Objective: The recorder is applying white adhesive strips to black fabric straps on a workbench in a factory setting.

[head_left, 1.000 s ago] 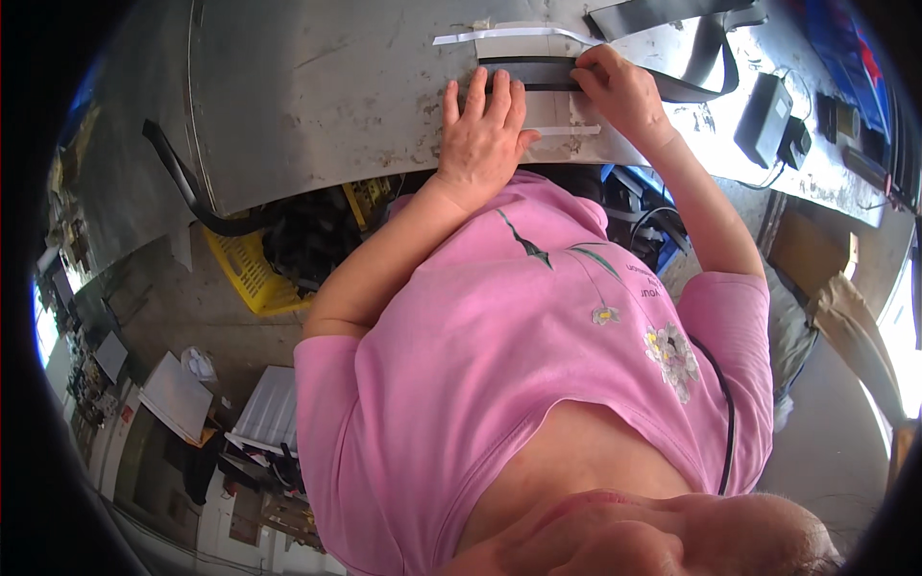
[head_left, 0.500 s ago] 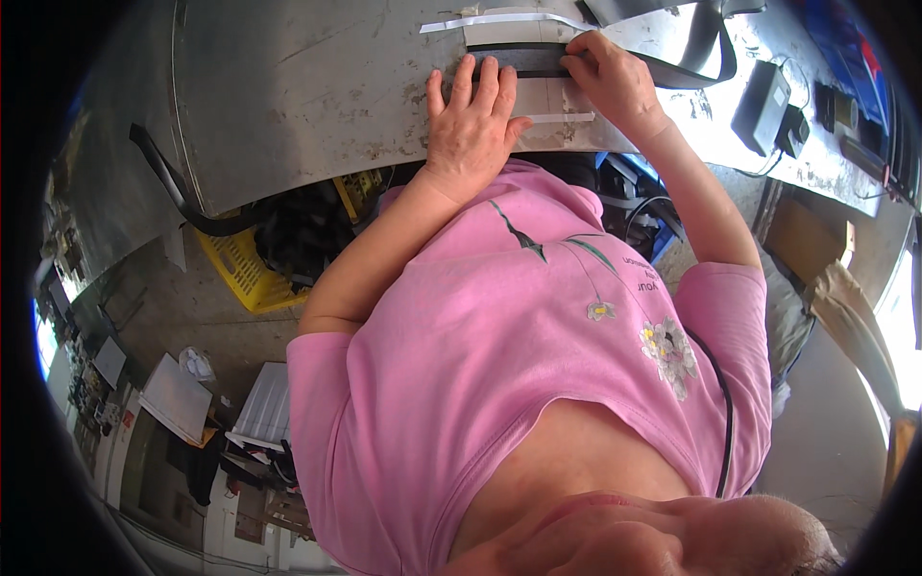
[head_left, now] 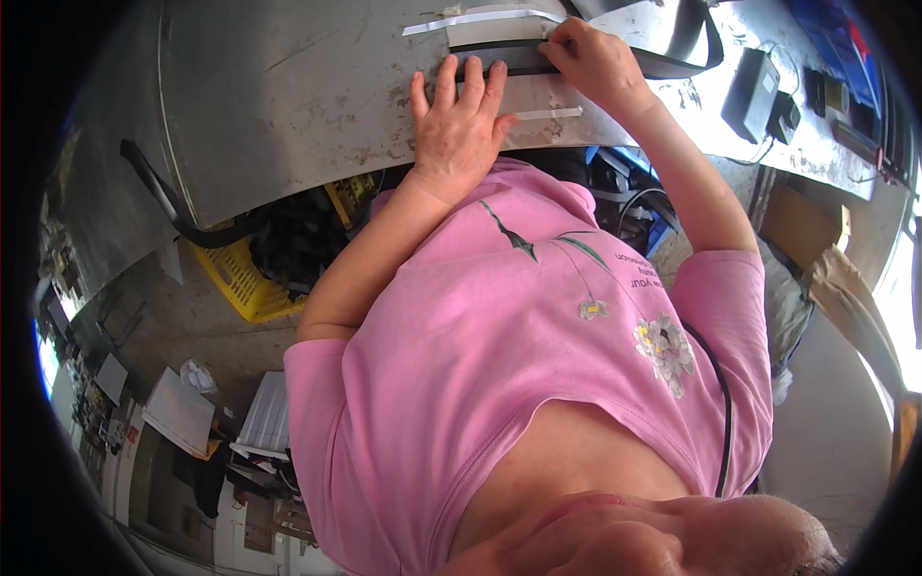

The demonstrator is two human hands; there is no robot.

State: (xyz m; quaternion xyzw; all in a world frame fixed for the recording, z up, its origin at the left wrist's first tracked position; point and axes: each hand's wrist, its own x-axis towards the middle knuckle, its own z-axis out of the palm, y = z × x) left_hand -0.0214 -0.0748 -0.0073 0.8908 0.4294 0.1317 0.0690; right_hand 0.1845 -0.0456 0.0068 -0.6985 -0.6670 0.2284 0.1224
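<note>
On the metal table lies a dark grey strip [head_left: 514,59] with black edges, over a pale sheet [head_left: 533,93]. My left hand [head_left: 455,130] rests flat with its fingers spread, its fingertips on the strip's left part. The fingers of my right hand [head_left: 597,65] are pinched together at the strip's right part; the exact contact is partly hidden by the hand. Beyond my right hand the band [head_left: 672,65] runs on and curls up in a loop. A narrow white strip [head_left: 471,18] lies along the far side, and another white strip [head_left: 554,113] along the near side.
At the right of the metal table [head_left: 288,106] stand a black power adapter [head_left: 751,94] with a cord and a blue bin [head_left: 840,29]. A black band [head_left: 158,187] hangs over the left front edge. Below, a yellow crate [head_left: 240,283] holds dark material.
The whole view has shifted slightly, so the table items sit a little further left and up. Both hands keep nearly the same places on the strip.
</note>
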